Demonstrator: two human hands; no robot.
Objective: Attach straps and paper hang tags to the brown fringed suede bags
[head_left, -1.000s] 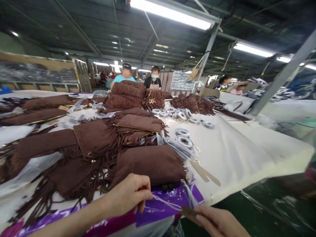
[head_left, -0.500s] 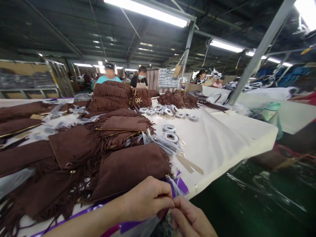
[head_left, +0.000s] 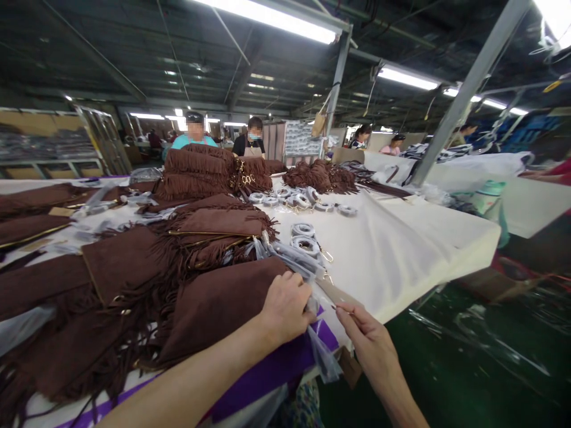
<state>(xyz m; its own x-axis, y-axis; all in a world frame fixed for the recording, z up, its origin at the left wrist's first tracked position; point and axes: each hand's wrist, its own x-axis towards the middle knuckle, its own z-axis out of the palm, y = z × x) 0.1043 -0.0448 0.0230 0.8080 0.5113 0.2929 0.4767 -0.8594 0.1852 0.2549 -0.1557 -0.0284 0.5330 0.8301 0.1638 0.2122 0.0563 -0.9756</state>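
My left hand (head_left: 288, 306) is closed at the right end of a dark brown fringed bag (head_left: 223, 309), its fingers curled around clear plastic film (head_left: 325, 353) that hangs down past the table edge. My right hand (head_left: 368, 333) is just to the right, thumb and forefinger pinched together at a beige paper strip (head_left: 332, 291). A tiny dark bit shows at those fingertips, too small to name. Purple sheeting (head_left: 267, 371) lies under the bag and my left forearm. Behind my hands are plastic-wrapped straps (head_left: 297, 258) with gold clasps.
More brown fringed bags (head_left: 125, 261) cover the table's left side, with a tall stack (head_left: 196, 172) farther back. Coiled wrapped straps (head_left: 304, 238) lie mid-table on the white cover (head_left: 401, 249). Two people stand across the table. A metal post (head_left: 468, 95) rises at the right.
My hands were together low at the table edge. Now they are apart: the left has moved up to the bag's end, the right up and to the right by the paper strip.
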